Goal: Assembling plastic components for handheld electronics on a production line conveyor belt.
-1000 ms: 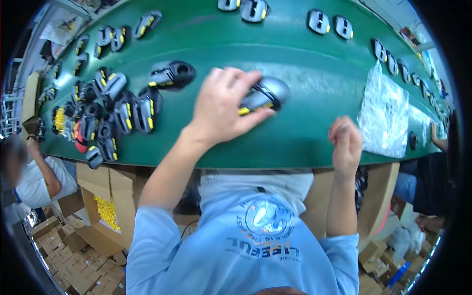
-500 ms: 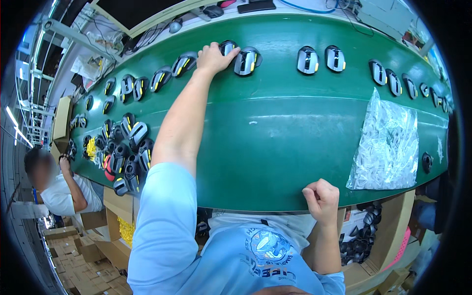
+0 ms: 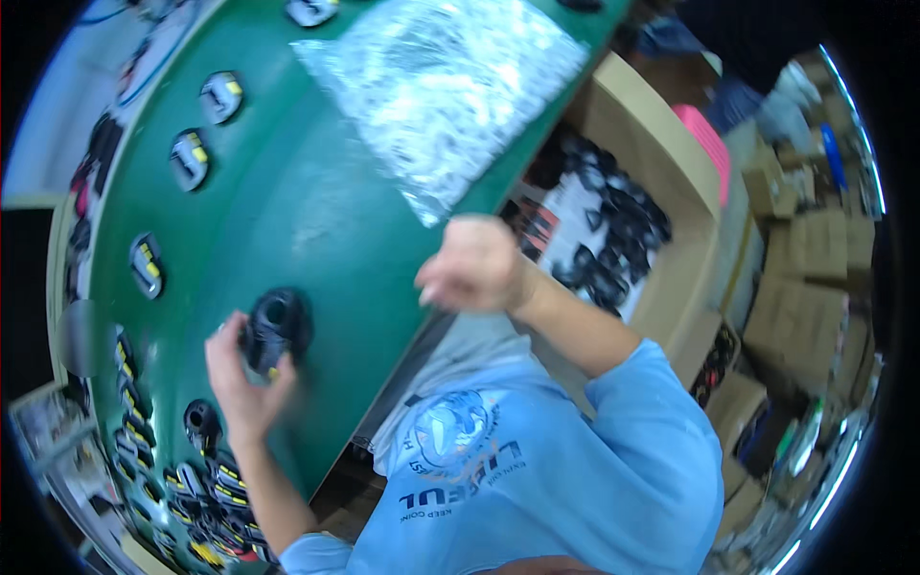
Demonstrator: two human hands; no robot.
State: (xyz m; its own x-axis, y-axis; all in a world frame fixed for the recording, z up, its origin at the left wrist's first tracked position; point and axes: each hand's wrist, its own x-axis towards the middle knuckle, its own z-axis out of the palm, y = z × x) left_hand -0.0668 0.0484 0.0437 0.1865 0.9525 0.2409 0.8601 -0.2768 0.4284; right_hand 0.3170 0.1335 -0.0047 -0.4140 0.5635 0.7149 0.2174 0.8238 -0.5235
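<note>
My left hand (image 3: 241, 376) grips a black plastic housing with a round opening and a yellow tab (image 3: 276, 328), held just over the green belt (image 3: 316, 201). My right hand (image 3: 473, 265) is loosely curled near the belt's near edge, holding nothing that I can see, just below a clear plastic bag of small parts (image 3: 441, 81). A pile of black-and-yellow housings (image 3: 206, 489) lies on the belt by my left forearm. One more black part (image 3: 202, 422) lies next to my left wrist.
Several black-and-yellow housings (image 3: 188, 158) are spaced along the belt's far side. An open cardboard box of black parts (image 3: 613, 240) stands to my right, with a pink item (image 3: 711, 146) on its rim. Stacked cartons (image 3: 805, 287) stand beyond it.
The view has swung hard to the right and tilted. My left hand came back from the far row of housings and now grips a black housing near me. My right hand lifted off the belt edge.
</note>
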